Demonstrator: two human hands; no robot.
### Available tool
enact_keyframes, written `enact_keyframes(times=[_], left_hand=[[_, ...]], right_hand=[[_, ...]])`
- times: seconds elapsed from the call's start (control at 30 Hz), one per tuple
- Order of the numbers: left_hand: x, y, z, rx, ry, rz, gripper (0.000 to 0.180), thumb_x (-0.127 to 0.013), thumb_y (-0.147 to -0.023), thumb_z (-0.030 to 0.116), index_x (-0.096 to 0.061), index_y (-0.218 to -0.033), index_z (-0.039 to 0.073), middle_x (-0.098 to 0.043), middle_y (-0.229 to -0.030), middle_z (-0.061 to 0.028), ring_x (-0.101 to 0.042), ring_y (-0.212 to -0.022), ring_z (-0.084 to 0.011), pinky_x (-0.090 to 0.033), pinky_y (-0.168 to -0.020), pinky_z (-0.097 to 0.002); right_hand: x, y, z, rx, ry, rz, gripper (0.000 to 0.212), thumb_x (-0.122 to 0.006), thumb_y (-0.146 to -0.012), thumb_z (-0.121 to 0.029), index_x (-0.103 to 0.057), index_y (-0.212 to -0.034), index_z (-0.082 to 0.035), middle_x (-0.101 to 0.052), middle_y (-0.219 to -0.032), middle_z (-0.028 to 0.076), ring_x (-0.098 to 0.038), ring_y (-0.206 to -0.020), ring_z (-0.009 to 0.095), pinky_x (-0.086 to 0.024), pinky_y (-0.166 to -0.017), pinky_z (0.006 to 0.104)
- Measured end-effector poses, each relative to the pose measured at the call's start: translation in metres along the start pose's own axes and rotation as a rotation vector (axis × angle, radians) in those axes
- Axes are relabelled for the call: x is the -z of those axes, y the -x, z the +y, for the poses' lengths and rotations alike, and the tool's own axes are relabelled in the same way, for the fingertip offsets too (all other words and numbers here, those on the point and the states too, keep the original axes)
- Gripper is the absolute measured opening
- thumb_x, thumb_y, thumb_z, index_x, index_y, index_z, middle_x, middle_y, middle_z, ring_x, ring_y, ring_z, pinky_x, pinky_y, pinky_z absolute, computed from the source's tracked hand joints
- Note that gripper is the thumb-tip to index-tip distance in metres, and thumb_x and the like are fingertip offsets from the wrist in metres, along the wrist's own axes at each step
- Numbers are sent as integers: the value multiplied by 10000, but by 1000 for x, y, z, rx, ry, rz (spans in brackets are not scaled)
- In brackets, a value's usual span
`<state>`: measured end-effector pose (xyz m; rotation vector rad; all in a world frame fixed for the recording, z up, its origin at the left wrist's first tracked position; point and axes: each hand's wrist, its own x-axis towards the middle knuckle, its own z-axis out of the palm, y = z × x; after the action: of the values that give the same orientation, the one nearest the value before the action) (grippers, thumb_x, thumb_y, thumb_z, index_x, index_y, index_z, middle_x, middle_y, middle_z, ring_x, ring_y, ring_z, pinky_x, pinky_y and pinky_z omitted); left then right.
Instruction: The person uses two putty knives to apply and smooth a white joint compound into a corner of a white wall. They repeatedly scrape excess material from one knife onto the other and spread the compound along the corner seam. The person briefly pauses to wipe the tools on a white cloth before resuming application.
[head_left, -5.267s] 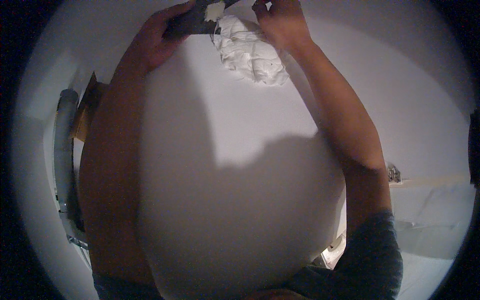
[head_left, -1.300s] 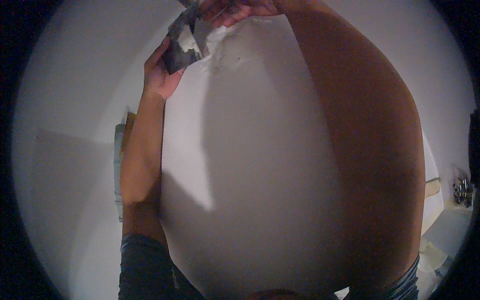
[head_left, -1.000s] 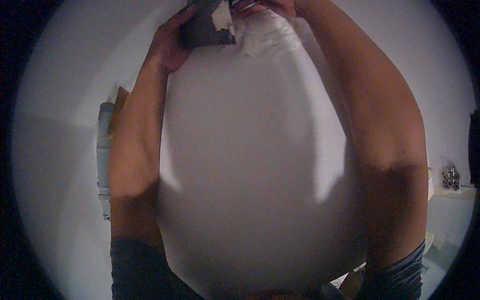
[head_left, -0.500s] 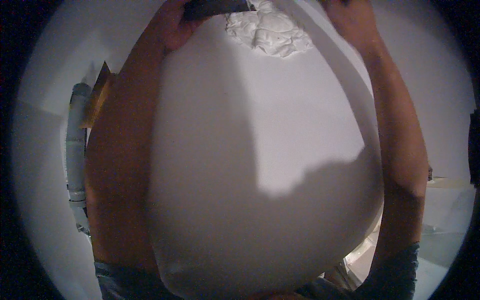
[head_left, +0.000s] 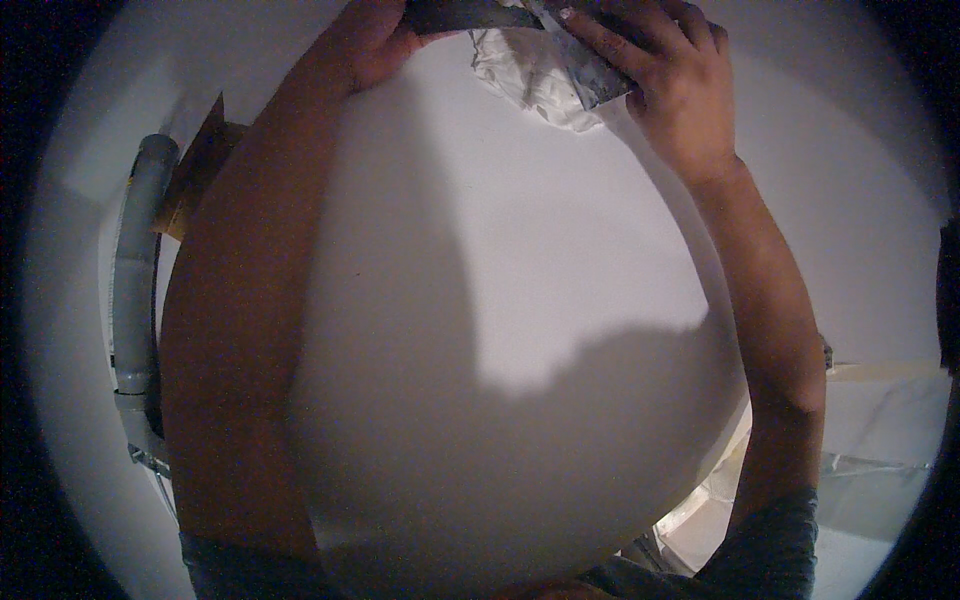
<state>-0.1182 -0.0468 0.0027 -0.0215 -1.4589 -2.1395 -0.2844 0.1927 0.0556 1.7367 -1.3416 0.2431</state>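
A large, smooth white panel (head_left: pixel 560 230) fills the middle, its edges bowed by the lens. At its far end lies a mound of thick white paste, like joint compound (head_left: pixel 530 90). My left hand (head_left: pixel 380 45) is closed on a dark, straight-edged bar, perhaps a wide blade (head_left: pixel 470 14), held at the paste's left side. My right hand (head_left: pixel 685 85) grips a flat scraper (head_left: pixel 595 75) with a dark, white-smeared blade, which presses against the right of the paste. The top of the picture cuts off part of both tools, and some fingers are hidden.
On the left stands a grey pipe (head_left: pixel 138 270) beside a brown angular piece, perhaps cardboard (head_left: pixel 195 175). Pale walls (head_left: pixel 840 200) rise around. Lower right, past my right arm, a brightly lit patch (head_left: pixel 705 510) shows beyond the panel's edge.
My right hand has come further into view with the scraper, moving left and down onto the paste. My left hand and its bar have shifted slightly right.
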Motion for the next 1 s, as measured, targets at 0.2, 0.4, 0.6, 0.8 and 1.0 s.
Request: enact_keyframes(times=[0.2,0.4,0.6,0.8,1.0], left_hand=[[2,4,1,-48,-61,42,376,-643,-947,178,-605,-1236,-59,-693,-1174,-180,-677,-1106,-277,-507,-1044,-393],[4,3,-4,-53,7,55,366,-626,-956,155,-589,-1241,-70,-690,-1170,-182,-689,-1066,-275,-518,-1029,-390],[3,4,-4,-27,5,-9,377,-641,-949,174,-597,-1237,-65,-703,-1137,-165,-690,-1041,-265,-518,-1016,-389],[9,10,0,42,-2,121,315,-652,-933,176,-642,-1175,-24,-713,-1107,-152,-693,-1032,-255,-527,-977,-377],[16,5,1,37,8,73,298,-665,-930,197,-655,-1151,-4,-721,-1093,-137,-701,-1018,-257,-537,-958,-377]], right_hand=[[5,-7,-4,18,-31,-62,412,-733,-805,-195,-755,-1217,-178,-704,-1234,44,-593,-1178,308,-428,-997,495],[4,4,4,12,-17,-122,405,-720,-809,-224,-762,-1208,-172,-692,-1257,60,-588,-1187,310,-420,-1004,510],[0,2,3,-5,-80,-92,412,-713,-814,-236,-756,-1221,-184,-686,-1265,62,-581,-1200,304,-425,-1007,498],[-1,-9,-7,-4,-43,-123,412,-725,-823,-239,-747,-1231,-183,-690,-1263,48,-579,-1206,296,-425,-1003,502],[0,-9,-4,28,17,-79,373,-715,-851,-234,-750,-1219,-181,-684,-1269,26,-574,-1208,285,-428,-993,503]])
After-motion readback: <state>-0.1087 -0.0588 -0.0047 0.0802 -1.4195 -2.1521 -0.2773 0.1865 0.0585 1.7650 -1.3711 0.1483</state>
